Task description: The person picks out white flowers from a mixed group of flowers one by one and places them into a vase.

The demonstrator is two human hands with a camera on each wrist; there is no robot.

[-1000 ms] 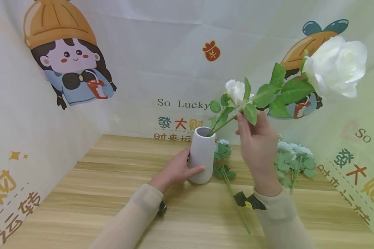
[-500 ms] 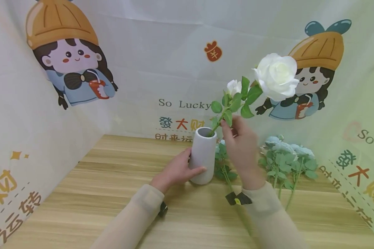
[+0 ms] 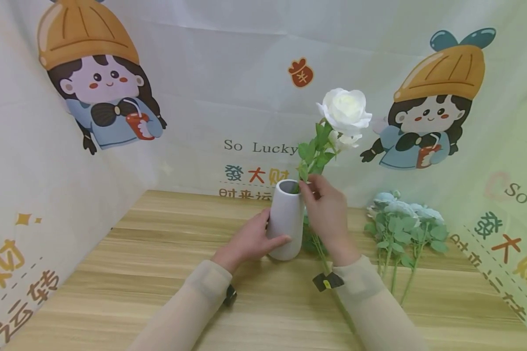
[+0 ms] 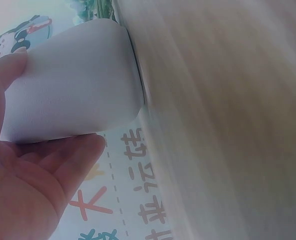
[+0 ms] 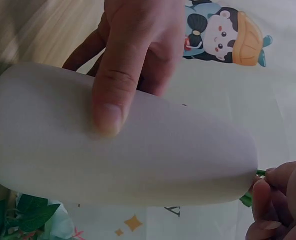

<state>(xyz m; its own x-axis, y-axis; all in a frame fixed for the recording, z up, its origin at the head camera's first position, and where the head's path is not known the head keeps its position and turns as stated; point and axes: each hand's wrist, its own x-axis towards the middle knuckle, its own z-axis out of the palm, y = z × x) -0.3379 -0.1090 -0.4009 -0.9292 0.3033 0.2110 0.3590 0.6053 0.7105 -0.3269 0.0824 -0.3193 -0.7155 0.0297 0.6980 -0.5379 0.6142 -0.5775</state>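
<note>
A white vase (image 3: 285, 224) stands upright on the wooden table. My left hand (image 3: 251, 241) grips its left side, thumb across the front; in the left wrist view the fingers (image 4: 82, 155) lie along the vase's other side. Right at the rim, my right hand (image 3: 329, 212) pinches the green stem of a white rose (image 3: 346, 111), also seen in the right wrist view as a bit of stem (image 5: 261, 172) between fingers and rim. The rose leans right above the vase, with a smaller white bloom (image 3: 346, 141) and leaves below its head. The stem's lower end is hidden inside the vase.
Several pale blue artificial flowers (image 3: 401, 214) lie on the table (image 3: 158, 282) at the right. Another flower's green stems (image 3: 320, 253) lie behind my right hand and wrist, partly hidden. A printed cloth (image 3: 228, 63) hangs behind and along both sides.
My right hand has moved down and left to the vase's rim. The white rose has swung left and lower, becoming more upright. The left hand and vase stay in place.
</note>
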